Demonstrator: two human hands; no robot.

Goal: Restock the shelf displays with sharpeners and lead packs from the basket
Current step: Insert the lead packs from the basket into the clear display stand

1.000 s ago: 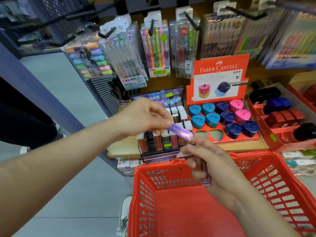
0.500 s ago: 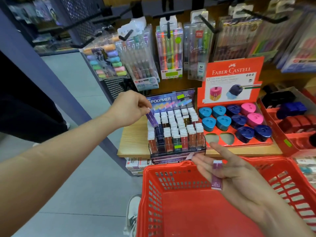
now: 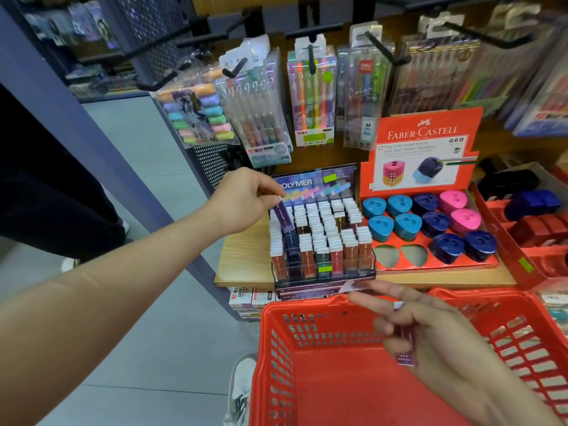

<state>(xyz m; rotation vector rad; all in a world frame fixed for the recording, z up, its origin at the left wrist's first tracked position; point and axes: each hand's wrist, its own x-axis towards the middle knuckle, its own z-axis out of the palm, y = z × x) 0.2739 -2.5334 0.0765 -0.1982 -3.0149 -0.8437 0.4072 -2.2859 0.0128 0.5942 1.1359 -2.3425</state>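
Pinching the capped top of a slim purple plastic lead pack point(image 3: 284, 218), a person's left hand point(image 3: 246, 198) tilts it into the left rows of the clear tiered display rack point(image 3: 322, 265) on the wooden shelf point(image 3: 246, 262). The right hand point(image 3: 436, 342), its grip curled round a second purple lead pack point(image 3: 406, 352) with the forefinger outstretched, hovers over the red plastic basket point(image 3: 307, 379). The packs look light, rigid and slick, and are probably best taken by the narrow sides near the cap.

Peg hooks point(image 3: 384, 50): black, projecting from the back panel.
Highlighter pack point(image 3: 196, 118): hangs leftmost (pastel caps).
Pen packs point(image 3: 312, 96): hang in a row to its right.
Floor point(image 3: 147, 348): grey tiles.
Shoe point(image 3: 242, 385): white, on the floor.
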